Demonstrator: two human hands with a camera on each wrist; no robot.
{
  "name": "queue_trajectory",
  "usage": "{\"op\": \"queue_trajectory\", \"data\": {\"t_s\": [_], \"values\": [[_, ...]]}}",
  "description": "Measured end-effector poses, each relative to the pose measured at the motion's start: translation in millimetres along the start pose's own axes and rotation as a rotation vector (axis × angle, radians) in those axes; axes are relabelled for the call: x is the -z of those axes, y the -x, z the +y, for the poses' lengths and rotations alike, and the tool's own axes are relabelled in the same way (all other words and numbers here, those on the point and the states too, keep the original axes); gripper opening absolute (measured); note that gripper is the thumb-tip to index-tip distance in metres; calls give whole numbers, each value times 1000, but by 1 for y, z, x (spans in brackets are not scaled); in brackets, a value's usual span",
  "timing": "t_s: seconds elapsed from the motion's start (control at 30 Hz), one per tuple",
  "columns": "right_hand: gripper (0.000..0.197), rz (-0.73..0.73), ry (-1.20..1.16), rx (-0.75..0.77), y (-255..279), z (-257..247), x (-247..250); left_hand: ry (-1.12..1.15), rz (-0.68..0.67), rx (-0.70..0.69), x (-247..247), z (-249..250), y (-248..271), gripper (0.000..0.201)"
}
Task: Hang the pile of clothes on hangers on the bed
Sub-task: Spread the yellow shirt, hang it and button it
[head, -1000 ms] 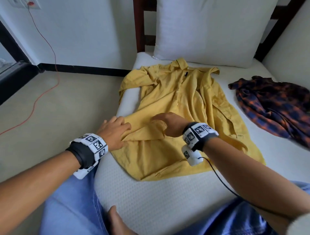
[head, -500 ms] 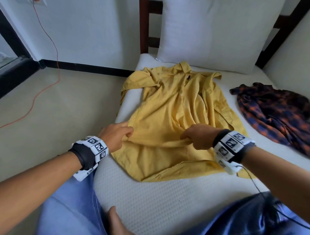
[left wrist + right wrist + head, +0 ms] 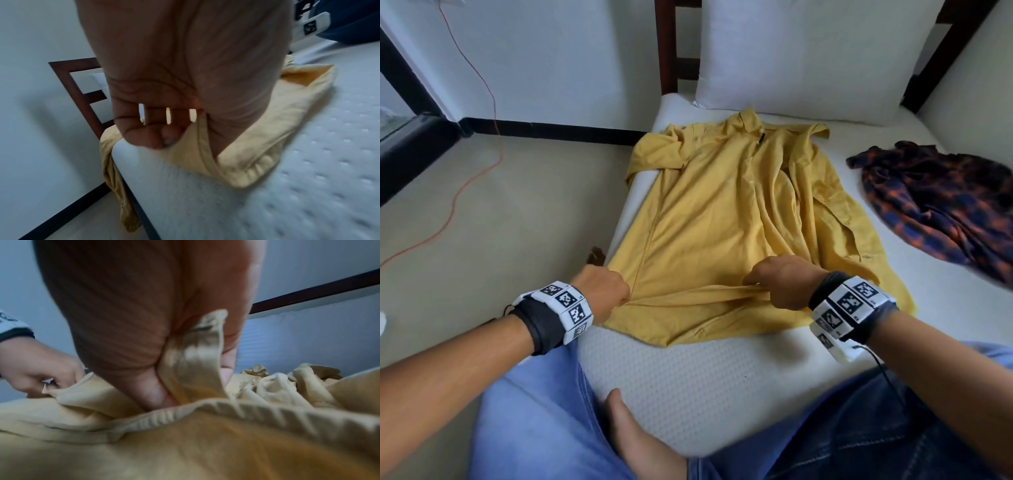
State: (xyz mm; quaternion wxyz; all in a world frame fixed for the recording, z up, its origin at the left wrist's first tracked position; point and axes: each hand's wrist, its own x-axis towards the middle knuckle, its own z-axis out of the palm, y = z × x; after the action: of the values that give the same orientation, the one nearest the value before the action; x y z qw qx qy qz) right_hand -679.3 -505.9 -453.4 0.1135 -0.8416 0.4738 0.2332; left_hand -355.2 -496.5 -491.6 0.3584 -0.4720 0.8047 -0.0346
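Left hand (image 3: 604,291) and right hand (image 3: 784,286) both fisted, forearms extended forward, knuckles up.

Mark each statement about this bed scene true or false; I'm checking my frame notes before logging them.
1. Both hands grip the yellow collared shirt. True: the left hand and the right hand each pinch its lower fabric.
2. The crumpled navy and orange plaid shirt lies on top of the yellow one. False: it lies apart, to its right on the white mattress.
3. The yellow shirt's collar points toward the white pillow. True.
4. A hanger is already inside the yellow shirt. False: no hanger is visible.
5. An orange cable runs across the floor. True.
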Motion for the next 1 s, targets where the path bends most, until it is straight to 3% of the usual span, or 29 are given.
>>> {"op": "queue_trajectory", "data": {"t_s": [0.23,0.3,0.4,0.5,0.57,0.7,0.77,0.87,1.0], "values": [[47,85,-118,10,2,10,-18,104,-177,78,9,1,2,27],[30,50,-144,18,2,8,-22,156,-146,61,13,5,3,22],[13,-22,-183,26,2,6,-24,275,5,-11,17,19,0,24],[24,-72,-249,-23,4,10,-21,344,154,-97,23,39,-5,33],[29,-138,-264,-34,8,10,-22,296,157,-149,30,49,-8,21],[16,-224,-279,37,14,1,-24,127,118,-177,38,52,-4,20],[18,-185,-323,31,15,0,-20,65,94,-175,36,48,0,17],[44,-92,-326,-10,13,0,-14,82,29,-171,31,40,5,11],[59,3,-281,16,12,-11,-15,60,-53,-197,28,47,7,18]]}}
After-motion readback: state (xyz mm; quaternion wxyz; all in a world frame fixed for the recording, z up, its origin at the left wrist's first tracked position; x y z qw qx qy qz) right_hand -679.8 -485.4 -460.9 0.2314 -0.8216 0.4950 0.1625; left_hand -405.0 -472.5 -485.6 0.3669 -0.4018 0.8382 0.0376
